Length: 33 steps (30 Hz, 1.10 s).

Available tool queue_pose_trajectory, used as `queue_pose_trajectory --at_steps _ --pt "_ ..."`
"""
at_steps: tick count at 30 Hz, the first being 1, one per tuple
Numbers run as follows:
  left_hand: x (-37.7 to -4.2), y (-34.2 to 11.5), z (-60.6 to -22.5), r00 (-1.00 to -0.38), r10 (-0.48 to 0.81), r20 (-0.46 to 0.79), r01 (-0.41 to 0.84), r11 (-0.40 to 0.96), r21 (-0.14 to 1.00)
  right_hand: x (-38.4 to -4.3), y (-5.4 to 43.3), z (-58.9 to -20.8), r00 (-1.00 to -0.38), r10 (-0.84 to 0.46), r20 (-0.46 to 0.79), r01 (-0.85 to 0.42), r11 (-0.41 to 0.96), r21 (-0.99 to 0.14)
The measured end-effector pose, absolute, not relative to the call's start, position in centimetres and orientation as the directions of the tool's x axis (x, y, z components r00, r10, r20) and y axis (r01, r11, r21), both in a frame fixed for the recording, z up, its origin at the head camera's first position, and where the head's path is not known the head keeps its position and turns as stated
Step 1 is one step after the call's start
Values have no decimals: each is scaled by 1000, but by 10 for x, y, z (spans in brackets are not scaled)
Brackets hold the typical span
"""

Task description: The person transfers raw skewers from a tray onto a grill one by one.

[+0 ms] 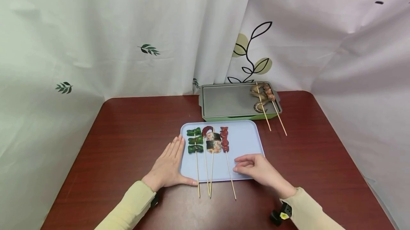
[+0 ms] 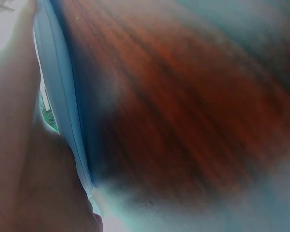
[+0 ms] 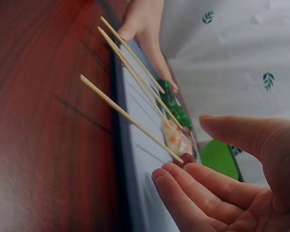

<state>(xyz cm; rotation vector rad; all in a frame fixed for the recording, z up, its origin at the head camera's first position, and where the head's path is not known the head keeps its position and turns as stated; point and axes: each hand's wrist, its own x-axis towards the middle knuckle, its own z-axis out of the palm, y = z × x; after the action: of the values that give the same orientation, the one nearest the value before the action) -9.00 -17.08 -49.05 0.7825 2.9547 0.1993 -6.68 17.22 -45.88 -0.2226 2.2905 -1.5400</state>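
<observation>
A light blue tray (image 1: 248,139) lies on the table with several skewers side by side on it. From left to right they bear green pepper pieces (image 1: 195,140), a dark red curled piece (image 1: 207,129), pale chunks with dark bands (image 1: 213,142) and red meat-like pieces (image 1: 225,139). Their bare sticks stick out past the tray's front edge. My left hand (image 1: 169,164) rests along the tray's left rim, fingers straight, its thumb at the front edge beside the pepper stick. Over the tray's front right corner, my right hand (image 1: 261,169) holds nothing; thumb and fingers are apart (image 3: 227,179).
Behind the tray stands a grey grill plate (image 1: 227,100) with a green base. Two more skewers lie on its right side, one with brownish curled pieces (image 1: 260,103), one with reddish-brown chunks (image 1: 269,93), their sticks overhanging the front. White curtains (image 1: 144,27) enclose the dark red table (image 1: 128,126).
</observation>
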Motion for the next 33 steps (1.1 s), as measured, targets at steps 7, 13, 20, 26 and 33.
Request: queue_pose_trajectory --at_steps 7,13,20,26,33 --pt "-89 -171 -491 -866 499 -35 489 860 143 -62 161 -468 -933 -297 -201 40 470 -882" --pt "-89 -172 -492 -864 503 -14 496 855 150 -60 156 -471 -937 -290 -194 28 493 -870" --pt "-89 -172 -496 -863 504 14 499 850 169 -58 152 -474 -946 -287 -153 -15 508 -861" --pt "-90 -174 -507 -864 502 46 503 852 143 -58 150 -475 -952 -281 -118 -59 550 -833" --pt "-90 -173 -502 -864 503 24 500 853 147 -58 150 -474 -951 -282 -127 -57 563 -824"
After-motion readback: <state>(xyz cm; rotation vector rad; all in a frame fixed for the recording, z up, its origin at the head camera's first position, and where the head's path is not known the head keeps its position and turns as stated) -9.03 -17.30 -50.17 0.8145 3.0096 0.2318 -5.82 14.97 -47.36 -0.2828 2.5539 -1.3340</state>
